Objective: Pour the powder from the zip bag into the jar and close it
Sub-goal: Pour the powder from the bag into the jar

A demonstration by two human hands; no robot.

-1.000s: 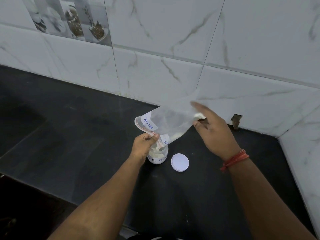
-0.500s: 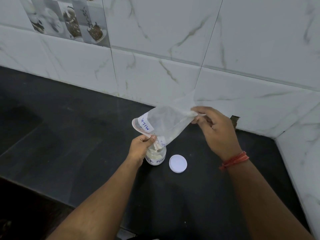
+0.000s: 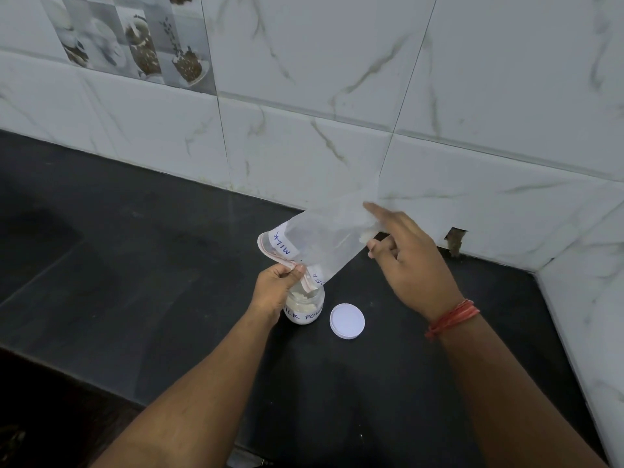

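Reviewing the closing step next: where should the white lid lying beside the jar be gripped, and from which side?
Grip the white lid across its rim, coming from straight above. It lies flat on the black counter, apart from the jar, so only the thin round edge offers a pinch. The right hand looks best placed, as the left hand holds the zip bag.

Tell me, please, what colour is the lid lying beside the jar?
The lid is plain white, seen clearly in the head view on the black counter.
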